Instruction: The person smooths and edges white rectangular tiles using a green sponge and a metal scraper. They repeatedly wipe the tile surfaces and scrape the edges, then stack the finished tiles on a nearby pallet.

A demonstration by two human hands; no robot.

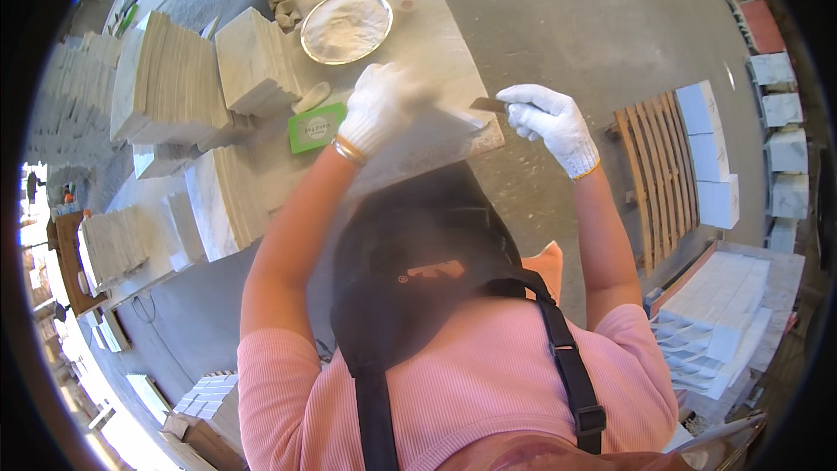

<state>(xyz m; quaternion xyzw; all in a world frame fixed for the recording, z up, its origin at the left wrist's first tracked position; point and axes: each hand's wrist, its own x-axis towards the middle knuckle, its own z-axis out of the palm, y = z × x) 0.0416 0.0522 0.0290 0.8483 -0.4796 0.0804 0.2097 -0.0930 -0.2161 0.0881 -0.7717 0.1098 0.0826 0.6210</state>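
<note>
My left hand, in a white knit glove, rests on a pale stone tile that lies on the grey workbench; its fingers are curled over the tile's surface. In a matching glove, my right hand grips a small dark flat tool whose tip meets the tile's far right edge. I wear a pink ribbed top and a black apron. A gold bangle sits on each wrist.
Stacks of pale stone tiles crowd the left of the bench. A round metal dish of white powder and a green card lie beyond the tile. Right: a wooden pallet with white boxes, and more tiles.
</note>
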